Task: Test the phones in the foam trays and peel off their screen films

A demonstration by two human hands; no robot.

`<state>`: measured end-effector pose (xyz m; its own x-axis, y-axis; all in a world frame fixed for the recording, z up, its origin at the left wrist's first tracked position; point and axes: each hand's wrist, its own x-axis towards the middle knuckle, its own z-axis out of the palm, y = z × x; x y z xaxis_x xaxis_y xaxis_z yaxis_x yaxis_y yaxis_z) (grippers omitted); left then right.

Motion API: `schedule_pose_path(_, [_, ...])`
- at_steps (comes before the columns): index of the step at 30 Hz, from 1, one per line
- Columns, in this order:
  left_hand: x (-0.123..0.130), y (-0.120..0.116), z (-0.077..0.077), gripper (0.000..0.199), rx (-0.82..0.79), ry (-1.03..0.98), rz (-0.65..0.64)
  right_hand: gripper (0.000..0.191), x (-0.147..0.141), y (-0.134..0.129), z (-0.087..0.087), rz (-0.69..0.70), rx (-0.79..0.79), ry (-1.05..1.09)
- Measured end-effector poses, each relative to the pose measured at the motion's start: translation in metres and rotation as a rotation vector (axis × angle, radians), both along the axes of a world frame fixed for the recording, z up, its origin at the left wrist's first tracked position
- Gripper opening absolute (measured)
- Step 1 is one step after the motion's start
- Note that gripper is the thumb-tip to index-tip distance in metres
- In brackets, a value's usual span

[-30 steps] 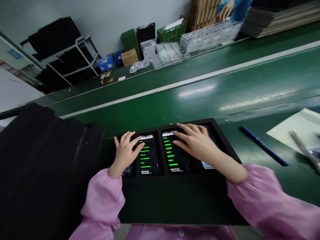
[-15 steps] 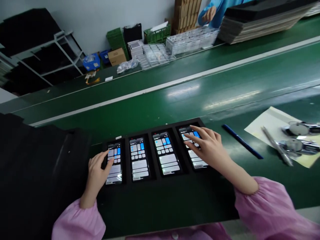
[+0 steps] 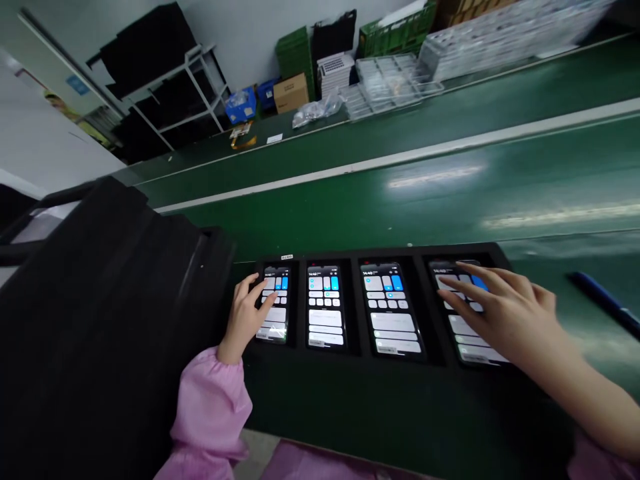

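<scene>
Left of the black tray point(image 3: 301, 307), we have a tall black pile point(image 3: 100, 300) rising close by. Beyond the tray's far left side, across the green bench point(image 3: 320, 207), we see a rack point(image 3: 204, 97) and a blue bin point(image 3: 240, 107). Our left hand point(image 3: 244, 317) reaches over the tray's left end, its fingers slightly parted and the thumb held away from the index finger. Under it, in the tray's leftmost slot, lies the first phone point(image 3: 277, 320); we cannot tell whether the fingertips touch the glass. In the tray's next slot we have the second phone point(image 3: 325, 313), and one slot further right, the third phone point(image 3: 393, 320). The fourth phone point(image 3: 463, 327) lies in the tray's rightmost slot. All four lie face up, their screens lit with pale panels and blue bars. Over the tray's right end we hold our right hand point(image 3: 515, 320), fingers spread above the fourth screen and partly covering it; contact is unclear. Right of the tray lies a blue pen point(image 3: 607, 303).
</scene>
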<state>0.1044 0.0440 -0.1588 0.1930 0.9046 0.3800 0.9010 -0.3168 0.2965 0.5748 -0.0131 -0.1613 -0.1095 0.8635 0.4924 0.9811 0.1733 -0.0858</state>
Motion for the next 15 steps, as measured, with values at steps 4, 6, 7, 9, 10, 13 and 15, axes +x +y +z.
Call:
schedule_pose_path(4, [-0.001, 0.001, -0.002, 0.039, -0.002, -0.002, -0.015, 0.051, -0.021, 0.004, 0.016, -0.006, 0.040, -0.055])
schedule_pose_path(6, [-0.003, 0.002, -0.002, 0.039, 0.001, 0.008, -0.019, 0.042, -0.042, 0.009, 0.021, 0.065, 0.046, -0.058])
schedule_pose_path(7, [-0.003, 0.002, -0.001, 0.039, 0.002, 0.017, -0.021, 0.038, -0.053, 0.012, 0.022, 0.117, 0.038, -0.059])
schedule_pose_path(9, [-0.003, 0.002, 0.002, 0.040, 0.004, 0.040, -0.026, 0.035, -0.073, 0.020, 0.020, 0.206, 0.006, -0.070])
schedule_pose_path(10, [-0.001, 0.002, 0.005, 0.041, 0.005, 0.056, -0.025, 0.034, -0.081, 0.023, 0.018, 0.230, -0.003, -0.076])
schedule_pose_path(13, [0.015, -0.003, 0.014, 0.044, 0.009, 0.108, -0.027, 0.035, -0.092, 0.030, 0.011, 0.246, -0.012, -0.075])
schedule_pose_path(15, [0.034, -0.007, 0.019, 0.044, -0.004, 0.143, -0.060, 0.036, -0.091, 0.031, 0.007, 0.251, -0.011, -0.068])
